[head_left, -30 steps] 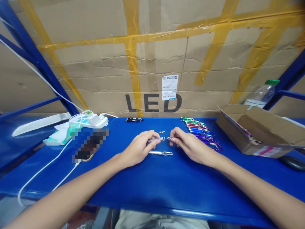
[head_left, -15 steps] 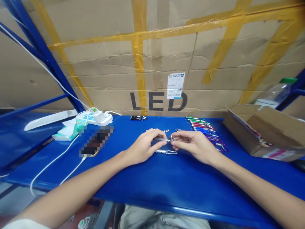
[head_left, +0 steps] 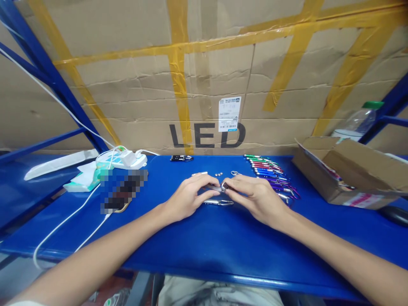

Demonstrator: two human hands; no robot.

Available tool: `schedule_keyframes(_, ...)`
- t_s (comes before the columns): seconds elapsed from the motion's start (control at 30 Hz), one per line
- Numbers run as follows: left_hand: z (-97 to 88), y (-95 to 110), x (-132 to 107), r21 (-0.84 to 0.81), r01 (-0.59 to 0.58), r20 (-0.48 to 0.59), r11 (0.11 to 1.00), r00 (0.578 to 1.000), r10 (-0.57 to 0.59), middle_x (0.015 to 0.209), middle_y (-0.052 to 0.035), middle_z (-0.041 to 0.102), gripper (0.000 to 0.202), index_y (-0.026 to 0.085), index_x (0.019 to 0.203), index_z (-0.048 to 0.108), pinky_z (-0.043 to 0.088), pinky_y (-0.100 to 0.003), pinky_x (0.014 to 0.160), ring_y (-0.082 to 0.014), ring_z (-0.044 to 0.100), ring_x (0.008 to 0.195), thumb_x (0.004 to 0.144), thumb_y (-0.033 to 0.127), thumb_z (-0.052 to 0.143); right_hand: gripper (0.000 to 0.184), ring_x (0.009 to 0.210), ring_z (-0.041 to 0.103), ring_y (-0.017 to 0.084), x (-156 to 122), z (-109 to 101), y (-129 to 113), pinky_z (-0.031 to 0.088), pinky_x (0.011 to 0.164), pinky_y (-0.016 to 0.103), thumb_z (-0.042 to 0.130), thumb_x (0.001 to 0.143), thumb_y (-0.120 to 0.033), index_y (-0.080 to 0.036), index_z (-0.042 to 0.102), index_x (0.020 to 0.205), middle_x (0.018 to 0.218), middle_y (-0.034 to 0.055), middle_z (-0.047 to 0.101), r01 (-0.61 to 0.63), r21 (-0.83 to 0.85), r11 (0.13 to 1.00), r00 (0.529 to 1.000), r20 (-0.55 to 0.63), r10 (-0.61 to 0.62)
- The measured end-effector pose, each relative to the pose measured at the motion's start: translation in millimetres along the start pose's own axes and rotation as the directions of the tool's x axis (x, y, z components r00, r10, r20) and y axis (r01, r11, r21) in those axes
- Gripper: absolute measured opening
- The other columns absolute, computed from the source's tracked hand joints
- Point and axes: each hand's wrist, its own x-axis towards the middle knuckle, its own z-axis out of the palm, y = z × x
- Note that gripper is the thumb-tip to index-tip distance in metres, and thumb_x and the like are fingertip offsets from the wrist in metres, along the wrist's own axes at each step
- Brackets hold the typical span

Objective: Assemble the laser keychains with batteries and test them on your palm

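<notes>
My left hand (head_left: 188, 196) is closed, with a slim silver metal tube (head_left: 214, 188) pinched between thumb and fingers. My right hand (head_left: 258, 193) is closed too, pinching a small silver clip (head_left: 224, 186) at the tube's right end. Just below the fingers, a silver tube with a carabiner clip (head_left: 218, 202) lies on the blue table. Behind the hands are several small round metal pieces (head_left: 218, 174), like button cells, a loose carabiner clip (head_left: 235, 173) and another silver tube (head_left: 199, 173). The fingers partly hide the joint between tube and clip.
Coloured tubes with carabiner clips (head_left: 269, 172) lie in a row on the right, beside an open cardboard box (head_left: 347, 195). Black clipped tubes (head_left: 181, 158) lie at the back. A phone (head_left: 126, 191), a power strip (head_left: 137, 160) and white cables are on the left.
My right fingers have closed in on the tube's end, and the clip now sits against it. The view has shifted slightly, so the surroundings appear farther left.
</notes>
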Motion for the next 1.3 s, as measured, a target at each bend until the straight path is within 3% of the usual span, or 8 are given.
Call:
schedule_keyframes(0.17, -0.7, 3.6, -0.8, 0.015, -0.003, -0.030, 1.000, 1.000, 0.003, 0.112, -0.0070, 0.079, 0.017, 0.021, 0.117, 0.070, 0.053, -0.034, 0.098, -0.0209, 0.071, 0.104, 0.111, 0.034, 0.060, 0.032, 0.097, 0.073, 0.028, -1.8, -0.9, -1.6, 0.058, 0.087, 0.042, 0.051, 0.114, -0.038, -0.025, 0.079, 0.123, 0.110, 0.0120, 0.080, -0.033, -0.011, 0.999, 0.999, 0.000, 0.033)
schedule_keyframes(0.6, 4.2, 4.1, -1.8, -0.036, 0.071, -0.170, 0.997, 0.982, -0.077, 0.111, -0.0051, 0.080, 0.017, 0.020, 0.116, 0.072, 0.057, -0.029, 0.094, -0.0185, 0.075, 0.099, 0.107, 0.034, 0.068, 0.033, 0.074, 0.064, 0.021, 7.6, -2.7, -12.3, 0.047, 0.071, 0.035, 0.056, 0.111, -0.038, -0.023, 0.076, 0.088, 0.077, 0.0024, 0.070, -0.157, 0.115, 0.981, 0.987, 0.055, 0.152)
schedule_keyframes(0.7, 2.6, 3.4, 0.5, -0.008, 0.119, -0.163, 0.993, 0.980, -0.119, 0.109, -0.0054, 0.080, 0.017, 0.021, 0.115, 0.075, 0.056, -0.030, 0.090, -0.0194, 0.074, 0.097, 0.107, 0.034, 0.067, 0.027, 0.087, 0.069, 0.025, 6.9, -4.9, -6.1, 0.052, 0.080, 0.038, 0.055, 0.110, -0.034, -0.023, 0.079, 0.104, 0.093, 0.0060, 0.077, -0.129, 0.038, 0.991, 0.989, 0.081, 0.126)
schedule_keyframes(0.83, -0.6, 0.8, 3.4, 0.050, 0.221, -0.106, 0.974, 0.971, -0.215, 0.109, -0.0052, 0.080, 0.020, 0.021, 0.113, 0.076, 0.054, -0.033, 0.090, -0.0211, 0.072, 0.097, 0.109, 0.036, 0.063, 0.033, 0.100, 0.072, 0.027, 5.0, -9.3, 8.1, 0.055, 0.091, 0.041, 0.050, 0.110, -0.027, -0.022, 0.078, 0.126, 0.111, 0.0107, 0.079, -0.125, -0.072, 0.990, 0.985, 0.112, 0.132)
schedule_keyframes(1.03, 0.1, -7.5, 1.6, 0.158, 0.221, 0.046, 0.962, 0.972, -0.231, 0.107, -0.0047, 0.079, 0.023, 0.023, 0.107, 0.078, 0.052, -0.036, 0.091, -0.0238, 0.068, 0.100, 0.108, 0.042, 0.065, 0.034, 0.101, 0.073, 0.028, 3.5, -6.9, 26.7, 0.056, 0.093, 0.043, 0.048, 0.106, -0.019, -0.022, 0.080, 0.118, 0.111, 0.0095, 0.080, -0.186, -0.196, 0.963, 0.980, 0.031, 0.196)
schedule_keyframes(1.17, 1.7, -9.0, 2.2, 0.109, 0.228, 0.106, 0.967, 0.965, -0.240, 0.112, -0.0045, 0.081, 0.020, 0.024, 0.107, 0.081, 0.051, -0.038, 0.100, -0.0254, 0.071, 0.109, 0.105, 0.041, 0.070, 0.037, 0.107, 0.067, 0.031, 1.7, -1.1, 33.7, 0.053, 0.097, 0.047, 0.045, 0.109, -0.020, -0.020, 0.076, 0.129, 0.114, 0.0132, 0.076, -0.164, -0.262, 0.951, 0.982, 0.045, 0.181)
schedule_keyframes(1.3, 2.3, -5.5, 4.3, -0.041, 0.256, 0.203, 0.966, 0.949, -0.243, 0.105, -0.0044, 0.081, 0.020, 0.023, 0.106, 0.083, 0.053, -0.033, 0.089, -0.0211, 0.073, 0.098, 0.102, 0.040, 0.074, 0.049, 0.124, 0.059, 0.035, 0.9, 6.0, 34.6, 0.050, 0.103, 0.054, 0.037, 0.112, -0.020, -0.021, 0.059, 0.155, 0.142, 0.0176, 0.068, -0.089, -0.325, 0.942, 0.977, 0.157, 0.147)
